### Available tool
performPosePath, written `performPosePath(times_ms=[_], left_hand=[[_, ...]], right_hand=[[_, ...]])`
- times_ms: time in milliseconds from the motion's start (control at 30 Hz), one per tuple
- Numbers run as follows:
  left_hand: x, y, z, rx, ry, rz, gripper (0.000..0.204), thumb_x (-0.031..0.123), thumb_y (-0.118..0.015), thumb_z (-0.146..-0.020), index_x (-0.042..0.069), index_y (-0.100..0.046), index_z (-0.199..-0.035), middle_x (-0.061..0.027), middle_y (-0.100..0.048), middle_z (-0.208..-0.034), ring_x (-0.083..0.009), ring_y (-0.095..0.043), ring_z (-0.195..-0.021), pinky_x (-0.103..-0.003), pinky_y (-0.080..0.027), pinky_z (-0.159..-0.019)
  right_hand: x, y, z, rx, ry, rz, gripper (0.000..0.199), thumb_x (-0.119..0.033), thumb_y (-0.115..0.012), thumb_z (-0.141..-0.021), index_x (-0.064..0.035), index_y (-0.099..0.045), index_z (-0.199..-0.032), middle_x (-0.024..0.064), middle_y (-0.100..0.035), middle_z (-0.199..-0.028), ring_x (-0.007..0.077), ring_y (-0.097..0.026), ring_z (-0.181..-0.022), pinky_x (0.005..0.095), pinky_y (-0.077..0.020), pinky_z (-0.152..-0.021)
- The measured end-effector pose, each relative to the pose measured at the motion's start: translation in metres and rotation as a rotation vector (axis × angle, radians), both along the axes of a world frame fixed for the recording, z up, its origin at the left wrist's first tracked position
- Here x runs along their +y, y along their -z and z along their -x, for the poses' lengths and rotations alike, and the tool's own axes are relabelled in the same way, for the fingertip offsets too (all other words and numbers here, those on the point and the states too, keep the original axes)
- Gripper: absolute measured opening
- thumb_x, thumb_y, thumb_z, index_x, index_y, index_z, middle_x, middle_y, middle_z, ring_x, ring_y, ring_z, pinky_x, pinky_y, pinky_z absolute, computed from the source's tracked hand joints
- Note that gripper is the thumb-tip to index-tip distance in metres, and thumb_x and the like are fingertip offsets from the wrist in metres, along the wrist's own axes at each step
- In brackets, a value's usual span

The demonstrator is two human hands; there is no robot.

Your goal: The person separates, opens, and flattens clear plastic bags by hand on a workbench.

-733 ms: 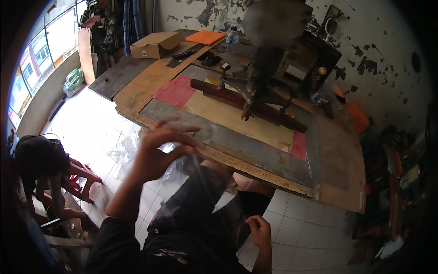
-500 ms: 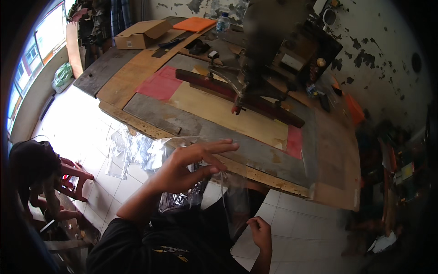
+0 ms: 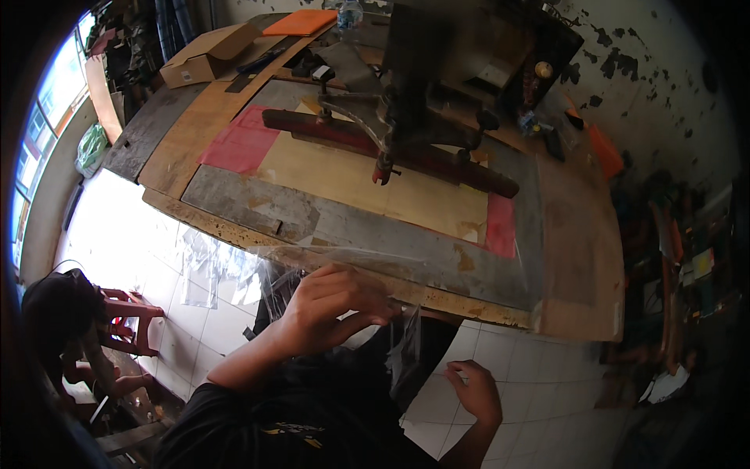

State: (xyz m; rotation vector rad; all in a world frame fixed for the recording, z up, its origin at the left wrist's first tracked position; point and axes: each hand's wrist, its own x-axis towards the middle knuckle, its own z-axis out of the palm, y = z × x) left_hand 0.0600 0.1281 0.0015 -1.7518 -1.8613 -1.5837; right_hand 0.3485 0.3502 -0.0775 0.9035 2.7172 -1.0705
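My left hand point(image 3: 336, 306) is raised in front of my chest, its fingers pinched on a clear plastic sheet point(image 3: 437, 262). The sheet spreads over the front edge of the wooden worktable point(image 3: 578, 266). A fold of the same plastic hangs down by my lap point(image 3: 406, 356). My right hand point(image 3: 475, 389) lies low at my right side with its fingers curled on a white sheet point(image 3: 426, 410). Whether that hand grips the sheet is unclear.
A dark machine point(image 3: 437, 70) with a long dark-red bar point(image 3: 391, 152) stands on the table. A cardboard box point(image 3: 207, 55) and an orange pad point(image 3: 301, 22) lie at the far left. More clear plastic point(image 3: 211, 270) lies on the tiled floor. Another person point(image 3: 62, 320) sits low at left.
My left hand has swung from the left toward the table's front edge, taking the clear plastic with it. The view has tipped closer to the table. My right hand has stayed low.
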Motion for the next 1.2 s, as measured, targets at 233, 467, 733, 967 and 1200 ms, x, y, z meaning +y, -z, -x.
performPosePath(times_ms=[233, 467, 733, 967, 1200], left_hand=[[0.008, 0.006, -0.013, 0.252, -0.182, -0.068, 0.026, 0.010, -0.085, -0.079, 0.010, -0.072, -0.102, -0.0009, -0.073, -0.095, -0.0179, -0.072, -0.084, -0.031, -0.052, -0.070], [0.005, 0.003, -0.020, 0.335, -0.164, -0.023, 0.029, 0.020, -0.079, -0.081, 0.010, -0.073, -0.108, 0.0000, -0.072, -0.102, -0.0152, -0.069, -0.081, -0.030, -0.048, -0.069], [0.010, -0.005, -0.023, 0.484, -0.536, -0.145, 0.030, 0.023, -0.087, -0.075, 0.015, -0.074, -0.101, 0.0007, -0.073, -0.105, -0.0168, -0.068, -0.094, -0.035, -0.048, -0.086], [0.017, 0.010, -0.007, 0.448, -0.251, -0.059, 0.028, 0.020, -0.081, -0.076, 0.011, -0.071, -0.100, 0.0007, -0.069, -0.097, -0.0157, -0.065, -0.080, -0.031, -0.046, -0.071], [0.014, 0.011, 0.001, 0.424, -0.195, 0.021, 0.033, 0.019, -0.073, -0.078, 0.009, -0.069, -0.109, 0.0005, -0.063, -0.097, -0.0157, -0.060, -0.081, -0.031, -0.042, -0.067]], right_hand=[[-0.019, -0.062, 0.071, 0.941, -0.139, 0.008, 0.045, -0.029, -0.089, -0.085, -0.0035, -0.072, -0.117, 0.0119, -0.074, -0.119, 0.0260, -0.071, -0.108, 0.0433, -0.0559, -0.093], [-0.035, -0.084, 0.148, 1.000, -0.512, -0.202, 0.055, -0.028, -0.088, -0.085, -0.0038, -0.067, -0.130, 0.0136, -0.069, -0.137, 0.0332, -0.065, -0.130, 0.0435, -0.0496, -0.107], [-0.032, -0.083, 0.153, 0.949, -0.540, -0.039, 0.042, -0.017, -0.085, -0.088, -0.0031, -0.070, -0.125, 0.0139, -0.071, -0.134, 0.0326, -0.066, -0.130, 0.0435, -0.0515, -0.106], [-0.036, -0.078, 0.152, 1.033, -0.363, 0.014, 0.034, -0.009, -0.089, -0.083, 0.0024, -0.074, -0.111, 0.0145, -0.074, -0.116, 0.0327, -0.073, -0.118, 0.0377, -0.0627, -0.092], [-0.042, -0.082, 0.152, 0.944, -0.299, 0.061, 0.028, 0.004, -0.085, -0.081, 0.0013, -0.076, -0.107, 0.0145, -0.077, -0.109, 0.0297, -0.075, -0.114, 0.0393, -0.0622, -0.095]])
